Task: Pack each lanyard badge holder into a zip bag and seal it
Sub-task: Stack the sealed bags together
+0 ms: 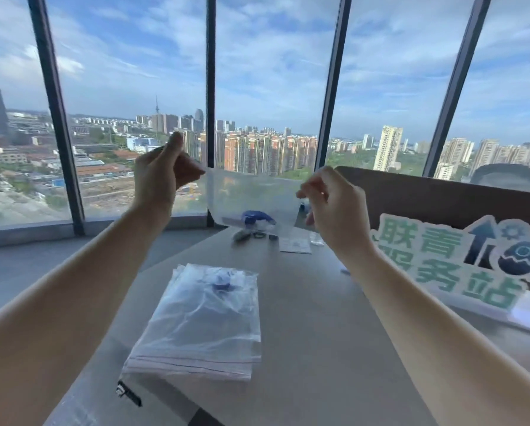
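I've got the clear plastic zip bag (pixel 251 195) up in the air, left hand (pixel 162 173) pinching one top corner, right hand (pixel 328 201) pinching the other, fingers pressed tight on the film. The blue lanyard badge holder (pixel 256 218) sits low inside, I think. Best run the pinch evenly along the strip so it seals fully. Below, a stack of filled clear bags (pixel 199 321) lies on the grey bench (pixel 313 318); tall windows (pixel 273 72) overlook the city.

Head camera looks forward, near both raised hands, toward windows (pixel 273 87).
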The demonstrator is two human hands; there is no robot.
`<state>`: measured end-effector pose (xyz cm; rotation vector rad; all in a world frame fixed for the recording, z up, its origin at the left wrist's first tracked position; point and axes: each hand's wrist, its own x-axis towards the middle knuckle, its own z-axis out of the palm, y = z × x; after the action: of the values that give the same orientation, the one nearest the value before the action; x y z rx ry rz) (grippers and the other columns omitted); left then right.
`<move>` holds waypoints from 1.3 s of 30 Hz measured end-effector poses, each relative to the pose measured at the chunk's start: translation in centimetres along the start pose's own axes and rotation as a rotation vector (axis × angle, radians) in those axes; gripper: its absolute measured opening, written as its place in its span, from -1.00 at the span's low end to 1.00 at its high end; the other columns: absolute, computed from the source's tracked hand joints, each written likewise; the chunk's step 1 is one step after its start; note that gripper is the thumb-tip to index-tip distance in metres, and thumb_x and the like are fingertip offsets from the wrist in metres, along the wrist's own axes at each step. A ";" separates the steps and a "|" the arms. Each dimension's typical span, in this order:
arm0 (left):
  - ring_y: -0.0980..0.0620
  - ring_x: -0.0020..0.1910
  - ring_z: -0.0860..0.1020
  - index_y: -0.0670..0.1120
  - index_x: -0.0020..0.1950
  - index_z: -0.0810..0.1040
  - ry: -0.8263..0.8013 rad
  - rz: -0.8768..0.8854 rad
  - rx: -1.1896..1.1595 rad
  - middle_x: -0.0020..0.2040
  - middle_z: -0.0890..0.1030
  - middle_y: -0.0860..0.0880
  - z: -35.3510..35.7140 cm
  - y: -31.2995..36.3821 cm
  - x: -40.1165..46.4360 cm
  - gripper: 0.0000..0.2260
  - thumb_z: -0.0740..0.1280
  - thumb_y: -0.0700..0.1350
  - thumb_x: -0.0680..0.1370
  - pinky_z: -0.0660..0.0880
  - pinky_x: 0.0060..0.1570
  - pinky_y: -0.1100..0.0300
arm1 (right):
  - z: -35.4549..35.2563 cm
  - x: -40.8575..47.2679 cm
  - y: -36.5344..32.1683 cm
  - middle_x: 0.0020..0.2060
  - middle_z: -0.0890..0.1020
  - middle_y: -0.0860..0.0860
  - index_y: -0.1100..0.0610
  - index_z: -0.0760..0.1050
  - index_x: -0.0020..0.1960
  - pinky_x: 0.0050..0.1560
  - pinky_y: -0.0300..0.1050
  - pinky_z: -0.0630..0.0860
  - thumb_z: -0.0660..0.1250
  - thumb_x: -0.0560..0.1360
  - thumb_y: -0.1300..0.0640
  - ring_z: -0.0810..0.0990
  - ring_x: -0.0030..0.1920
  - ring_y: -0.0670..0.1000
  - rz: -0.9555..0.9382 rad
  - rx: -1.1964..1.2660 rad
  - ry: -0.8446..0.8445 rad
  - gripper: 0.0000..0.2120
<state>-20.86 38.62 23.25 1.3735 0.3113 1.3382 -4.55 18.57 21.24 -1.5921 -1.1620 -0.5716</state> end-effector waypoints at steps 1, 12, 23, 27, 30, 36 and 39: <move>0.06 -0.43 0.63 -0.08 -0.43 0.62 0.027 -0.028 0.067 -0.47 0.64 0.00 -1.5 -1.3 -0.8 -0.64 0.32 0.00 0.54 0.60 -0.29 0.24 | 1.3 -1.7 0.5 -0.26 0.70 -0.06 0.18 0.52 -0.14 -0.44 -0.16 0.53 0.31 0.55 0.17 0.59 -0.56 -0.10 0.019 0.021 -0.045 -0.89; -0.03 -0.46 0.44 -0.19 -0.42 0.43 -0.008 -0.287 0.876 -0.50 0.49 -0.06 -11.9 -12.9 -14.4 -0.70 0.37 -0.05 0.42 0.33 -0.41 0.17 | 8.0 -16.9 4.2 -0.39 0.51 -0.04 0.17 0.55 -0.31 -0.23 -0.11 0.35 0.36 0.42 -0.04 0.44 -0.33 -0.02 0.643 0.091 -0.732 -0.71; -0.27 0.27 0.47 -0.20 0.38 0.37 -0.097 -0.818 0.840 0.35 0.46 -0.25 -12.3 -13.2 -12.1 -0.16 0.28 0.41 0.36 0.43 0.22 -0.11 | 11.3 -14.5 3.7 0.34 0.46 0.17 0.23 0.34 0.44 0.20 0.09 0.53 0.34 0.49 -0.20 0.51 0.21 0.18 1.207 0.225 -0.642 -0.31; -0.22 0.30 0.44 -0.25 0.35 0.41 -0.117 -0.911 0.745 0.32 0.49 -0.21 -11.5 -13.7 -12.1 -0.26 0.41 0.26 0.39 0.37 0.22 -0.01 | 11.9 -14.9 3.4 0.38 0.46 0.18 0.25 0.48 0.34 0.25 -0.07 0.34 0.43 0.48 -0.02 0.44 0.35 0.17 1.211 0.233 -0.682 -0.47; -0.13 -0.03 0.55 -0.26 0.09 0.53 -0.153 -0.897 0.675 0.02 0.58 -0.14 -10.7 -14.2 -12.8 -0.54 0.47 0.08 0.41 0.45 -0.02 0.09 | 12.2 -15.1 3.6 0.24 0.53 0.11 0.25 0.54 0.28 0.19 -0.04 0.37 0.44 0.48 0.10 0.47 0.31 0.17 1.216 0.193 -0.735 -0.57; 0.04 -0.36 0.57 -0.23 -0.08 0.62 -0.103 -0.695 0.411 -0.22 0.63 -0.13 -6.5 -15.4 -13.6 -0.89 0.39 -0.19 0.50 0.52 -0.35 0.31 | 11.6 -15.1 6.5 0.07 0.67 0.13 0.25 0.62 0.14 0.12 -0.08 0.44 0.48 0.40 0.17 0.59 0.03 0.10 1.233 0.257 -0.631 -0.67; -0.01 -0.24 0.60 -0.20 -0.04 0.66 -0.144 -0.636 0.284 -0.17 0.66 -0.13 -3.4 -15.8 -12.8 -0.87 0.35 -0.18 0.54 0.55 -0.22 0.23 | 10.1 -14.4 8.6 0.08 0.69 0.09 0.21 0.64 0.14 0.29 0.01 0.47 0.44 0.41 0.13 0.62 0.13 0.12 1.237 0.392 -0.596 -0.67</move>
<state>-19.94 35.35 2.91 1.4276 0.7885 0.6807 -4.82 22.22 1.98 -1.7989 -0.4185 0.9191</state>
